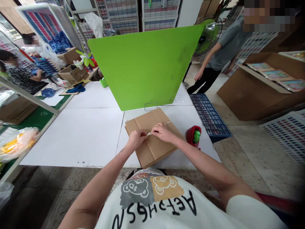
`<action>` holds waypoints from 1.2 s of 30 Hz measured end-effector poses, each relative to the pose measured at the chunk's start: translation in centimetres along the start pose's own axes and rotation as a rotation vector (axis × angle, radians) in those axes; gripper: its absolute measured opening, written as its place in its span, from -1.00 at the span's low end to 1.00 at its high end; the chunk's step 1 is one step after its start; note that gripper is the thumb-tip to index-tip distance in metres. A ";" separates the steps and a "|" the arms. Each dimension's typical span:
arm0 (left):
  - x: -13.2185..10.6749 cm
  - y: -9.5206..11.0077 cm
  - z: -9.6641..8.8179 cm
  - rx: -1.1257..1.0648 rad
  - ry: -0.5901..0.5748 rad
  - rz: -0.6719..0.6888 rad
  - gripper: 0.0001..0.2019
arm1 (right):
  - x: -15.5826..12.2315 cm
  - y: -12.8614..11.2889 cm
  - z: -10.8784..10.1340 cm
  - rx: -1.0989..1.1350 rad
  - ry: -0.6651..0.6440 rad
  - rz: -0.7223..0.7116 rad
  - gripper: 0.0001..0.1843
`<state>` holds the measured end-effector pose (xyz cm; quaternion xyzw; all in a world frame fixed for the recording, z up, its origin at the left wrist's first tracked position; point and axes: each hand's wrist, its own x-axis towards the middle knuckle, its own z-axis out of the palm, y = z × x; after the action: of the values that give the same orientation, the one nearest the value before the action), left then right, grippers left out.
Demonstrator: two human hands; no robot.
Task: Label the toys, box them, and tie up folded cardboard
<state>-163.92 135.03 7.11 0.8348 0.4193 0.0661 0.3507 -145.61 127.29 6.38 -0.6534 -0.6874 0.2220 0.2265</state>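
A stack of flat brown cardboard pieces (152,149) lies on the white table (90,133) in front of me, bound by a thin pale strap. My left hand (135,138) and my right hand (162,131) rest on top of the stack, close together. Both pinch the strap (149,134) between their fingertips near the middle of the cardboard. The strap runs on toward the stack's far right corner.
A red tape dispenser (193,136) with a green roll stands right of the cardboard. A green divider board (145,63) stands upright behind it. A blue crate (209,117) and a large carton (257,89) sit on the floor at right. A person (221,54) stands beyond; others work at left.
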 end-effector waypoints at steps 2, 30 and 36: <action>0.3 0.1 -0.3 0.003 -0.035 -0.012 -0.88 | -0.2 0.0 0.1 -0.002 0.023 -0.019 -0.83; 0.9 0.3 -0.4 0.121 -0.103 0.044 -0.88 | -1.0 0.5 1.4 -0.054 0.181 -0.099 -0.82; 0.9 0.8 -0.6 0.179 -0.143 0.011 -0.85 | -6.1 4.7 -0.3 0.176 0.631 0.220 -0.73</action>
<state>-163.06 135.71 7.84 0.8675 0.3929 -0.0295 0.3035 -141.41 121.45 3.68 -0.7380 -0.4870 0.0904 0.4582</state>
